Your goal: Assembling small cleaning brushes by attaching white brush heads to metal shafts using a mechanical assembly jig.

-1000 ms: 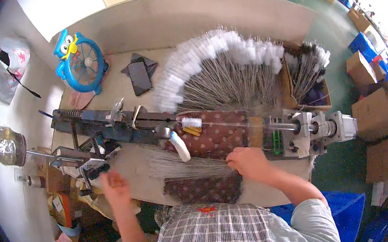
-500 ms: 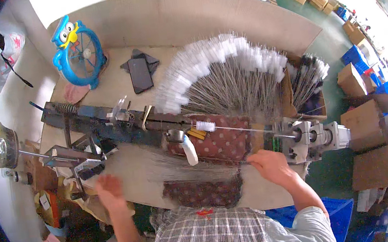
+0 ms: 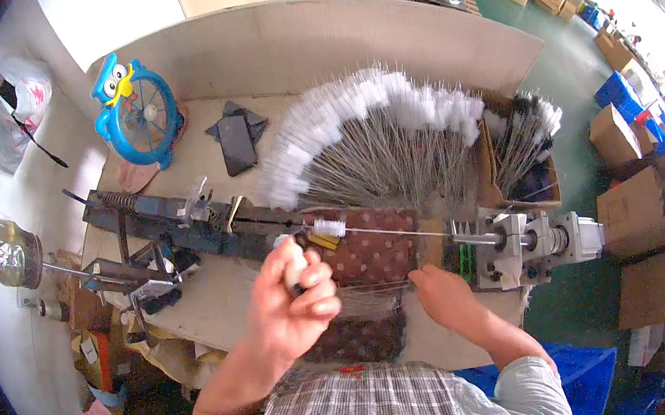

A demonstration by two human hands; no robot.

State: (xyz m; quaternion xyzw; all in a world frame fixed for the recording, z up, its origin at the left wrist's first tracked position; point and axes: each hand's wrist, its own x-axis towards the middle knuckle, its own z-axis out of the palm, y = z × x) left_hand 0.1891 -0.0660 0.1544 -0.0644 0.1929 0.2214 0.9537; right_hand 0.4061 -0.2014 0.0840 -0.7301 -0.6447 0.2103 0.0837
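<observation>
My left hand point(image 3: 294, 301) is closed in a fist at the middle of the bench machine point(image 3: 252, 233), where its white handle stood. The fingers hide the handle; a dark bit shows between them. My right hand point(image 3: 445, 297) pinches at the right ends of a loose bundle of thin metal wires point(image 3: 372, 288) close to the bench's front; how many wires it holds cannot be made out. Above the hands, a wire brush with white bristles point(image 3: 328, 228) is stretched along the machine, its wire stem running right into the metal chuck point(image 3: 475, 239).
Behind the machine lies a large fan of white-bristled wire brushes point(image 3: 391, 141). At its right a cardboard box point(image 3: 505, 176) holds darker brushes. A phone point(image 3: 237, 144) and a blue toy-shaped fan point(image 3: 137, 111) are at the back left. A motor point(image 3: 580, 235) sits at the right end.
My left hand has moved right and up from the bench's left front to the machine's white handle and closed there. My right hand stays at the wire ends. The view has shifted slightly.
</observation>
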